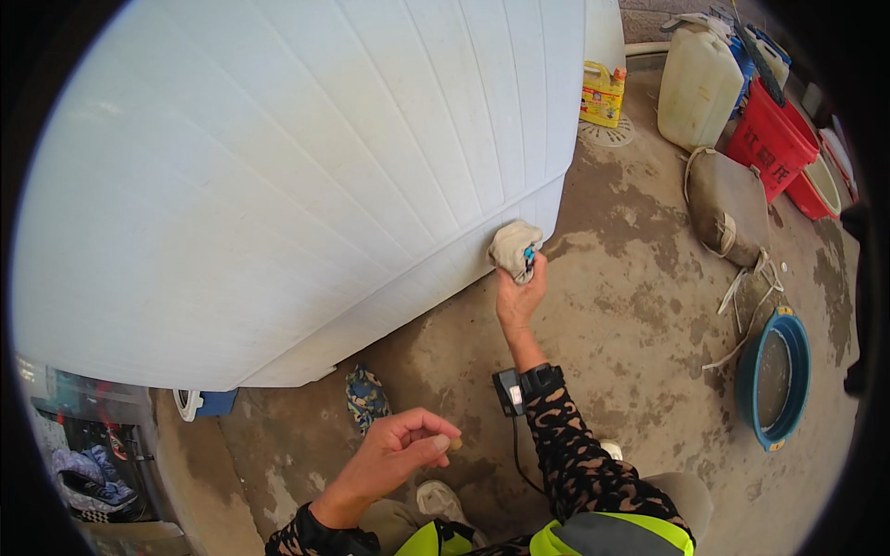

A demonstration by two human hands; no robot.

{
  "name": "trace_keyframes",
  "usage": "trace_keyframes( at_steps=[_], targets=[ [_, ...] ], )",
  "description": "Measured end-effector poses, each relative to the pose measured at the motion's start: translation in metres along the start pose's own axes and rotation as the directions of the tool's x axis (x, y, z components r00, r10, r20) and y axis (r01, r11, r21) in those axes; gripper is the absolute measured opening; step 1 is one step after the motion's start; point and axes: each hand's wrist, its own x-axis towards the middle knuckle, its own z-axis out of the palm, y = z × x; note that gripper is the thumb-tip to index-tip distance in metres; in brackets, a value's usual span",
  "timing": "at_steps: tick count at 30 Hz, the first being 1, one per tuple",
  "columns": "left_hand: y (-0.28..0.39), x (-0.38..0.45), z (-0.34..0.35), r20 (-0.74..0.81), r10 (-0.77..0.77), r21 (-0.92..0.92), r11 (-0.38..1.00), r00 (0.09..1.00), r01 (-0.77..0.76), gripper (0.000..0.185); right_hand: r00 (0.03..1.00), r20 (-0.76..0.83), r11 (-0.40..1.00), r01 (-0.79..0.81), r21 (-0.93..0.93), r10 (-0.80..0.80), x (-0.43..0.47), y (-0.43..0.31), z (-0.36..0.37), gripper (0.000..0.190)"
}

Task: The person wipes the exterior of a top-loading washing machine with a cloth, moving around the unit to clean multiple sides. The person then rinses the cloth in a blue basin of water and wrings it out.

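Observation:
My right hand point(521, 295) grips a bunched off-white cloth point(513, 247) with a blue and black patch. The cloth is against the lower right corner of a large white grooved panel point(313, 174), which fills the upper left of the view. My left hand point(396, 452) hovers low at the middle, its fingers curled in towards the thumb and apart from the panel. A small tan spot shows at its fingertips; whether it is held or lies behind them, I cannot tell. Below the panel's edge is a camouflage-patterned cloth item point(366, 397), partly hidden by that hand.
A blue basin point(747, 396) of murky water stands at right. Beyond are a strapped brown pad point(733, 201), a red bucket point(772, 146), a pale jerrycan point(699, 90) and a yellow jug point(602, 97) by a floor drain cover point(615, 135). A corded black device point(510, 393) appears beside my right wrist.

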Motion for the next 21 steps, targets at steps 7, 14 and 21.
trace_keyframes(
  at_steps=[7, 14, 21],
  targets=[
    [-0.016, 0.000, -0.003, -0.066, -0.013, 0.010, 1.000, 0.998, 0.014, 0.022, 1.000, -0.016, 0.999, 0.009, 0.036, -0.008, -0.004, 0.023, 0.011, 0.036],
    [-0.021, 0.008, -0.005, -0.021, -0.028, 0.001, 1.000, 0.999, 0.028, 0.022, 0.981, 0.027, 0.981, -0.193, -0.006, 0.193, -0.032, 0.083, -0.011, 0.033],
    [-0.022, 0.011, -0.014, -0.021, -0.009, -0.003, 1.000, 1.000, 0.009, 0.021, 0.878, 0.233, 0.887, -0.341, -0.311, 0.419, -0.038, 0.083, -0.029, 0.033]
  ],
)
